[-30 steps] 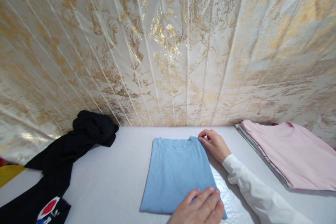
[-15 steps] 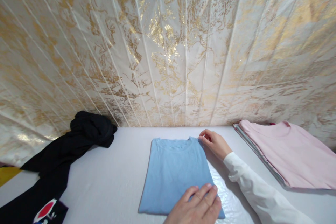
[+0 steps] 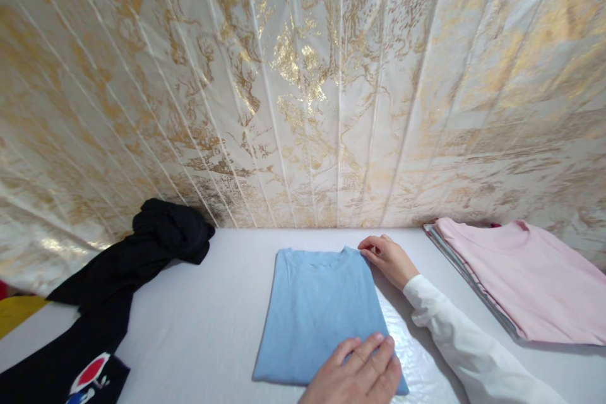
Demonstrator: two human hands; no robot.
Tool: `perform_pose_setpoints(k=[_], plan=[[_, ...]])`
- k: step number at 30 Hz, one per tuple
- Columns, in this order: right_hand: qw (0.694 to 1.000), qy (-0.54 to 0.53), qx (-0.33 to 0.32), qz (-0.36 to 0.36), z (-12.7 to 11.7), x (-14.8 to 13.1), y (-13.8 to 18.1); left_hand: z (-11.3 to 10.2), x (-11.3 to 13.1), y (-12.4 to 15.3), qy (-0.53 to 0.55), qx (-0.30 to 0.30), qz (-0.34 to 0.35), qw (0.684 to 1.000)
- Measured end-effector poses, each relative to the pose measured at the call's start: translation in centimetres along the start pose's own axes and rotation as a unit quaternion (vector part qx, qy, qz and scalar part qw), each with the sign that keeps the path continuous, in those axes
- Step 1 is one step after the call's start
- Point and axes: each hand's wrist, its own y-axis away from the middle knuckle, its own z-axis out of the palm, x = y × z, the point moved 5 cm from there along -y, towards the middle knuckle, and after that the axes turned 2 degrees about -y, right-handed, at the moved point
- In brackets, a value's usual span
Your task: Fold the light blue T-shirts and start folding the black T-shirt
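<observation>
A light blue T-shirt (image 3: 322, 303), folded into a neat rectangle, lies in front of me with its neckline at the far side. My left hand (image 3: 355, 369) rests flat on its near right part, fingers stretched out and palm down. At the far right corner of the shirt, by the shoulder, my right hand (image 3: 386, 259) pinches the fabric edge between thumb and fingertips. A white sleeve covers my right forearm.
On the right is a stack of folded garments with a pink shirt (image 3: 525, 278) on top. A crumpled black garment (image 3: 165, 233) with a printed patch lies at the left, beside yellow cloth (image 3: 21, 312). Gold-patterned white curtain (image 3: 303, 107) hangs behind the white table (image 3: 199, 328).
Both hands keep nearly the same places on the blue T-shirt. The whole view has shifted slightly, so things appear a little farther right.
</observation>
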Motion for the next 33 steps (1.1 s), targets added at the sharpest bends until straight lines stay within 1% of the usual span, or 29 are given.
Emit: perform_pose_setpoints(k=[3, 6, 8, 10, 12, 14, 18, 21, 25, 27, 29, 31, 33], plan=[[1.0, -0.026, 0.006, 0.017, -1.5, 0.4, -0.3, -0.3, 0.0, -0.1, -0.01, 0.009, -0.009, 1.0], [0.997, -0.067, -0.014, 0.027, -2.3, 0.1, -0.3, -0.4, -0.1, -0.2, -0.011, -0.01, -0.004, 1.0], [0.992, -0.107, -0.054, 0.033, -1.6, -0.7, -0.1, -0.4, -0.5, -0.2, 0.0, -0.032, -0.005, 0.999], [0.982, -0.154, -0.102, 0.04, -0.2, -1.6, 0.3, -0.3, -1.0, -0.2, 0.016, -0.068, -0.007, 0.998], [0.971, -0.196, -0.128, 0.052, 1.1, -2.4, 0.5, -0.2, -1.5, 0.0, 0.028, -0.104, -0.009, 0.994], [0.962, -0.23, -0.129, 0.065, 1.6, -2.7, 0.6, -0.2, -1.9, 0.2, 0.033, -0.122, -0.009, 0.992], [0.949, -0.286, -0.11, 0.077, 1.2, -2.7, 0.4, -0.1, -2.0, 0.3, 0.049, -0.145, -0.003, 0.988], [0.941, -0.307, -0.111, 0.087, 1.6, -2.7, 0.6, 0.1, -1.7, 0.4, 0.053, -0.144, -0.001, 0.988], [0.939, -0.315, -0.109, 0.086, 2.2, -3.5, 0.9, 0.3, -1.8, 0.6, 0.051, -0.129, -0.008, 0.99], [0.943, -0.309, -0.106, 0.065, 1.9, -4.5, 1.2, 0.1, -2.2, 0.8, 0.063, -0.145, -0.01, 0.987], [0.955, -0.278, -0.101, 0.03, 1.8, -5.6, 1.8, -0.6, -3.2, 1.1, 0.091, -0.171, -0.023, 0.981], [0.973, -0.214, -0.089, -0.007, 2.1, -6.7, 3.0, -1.6, -4.7, 1.9, 0.121, -0.193, -0.064, 0.972], [0.987, -0.134, -0.079, -0.046, 2.9, -7.6, 4.7, -2.6, -6.5, 3.0, 0.126, -0.206, -0.136, 0.961]])
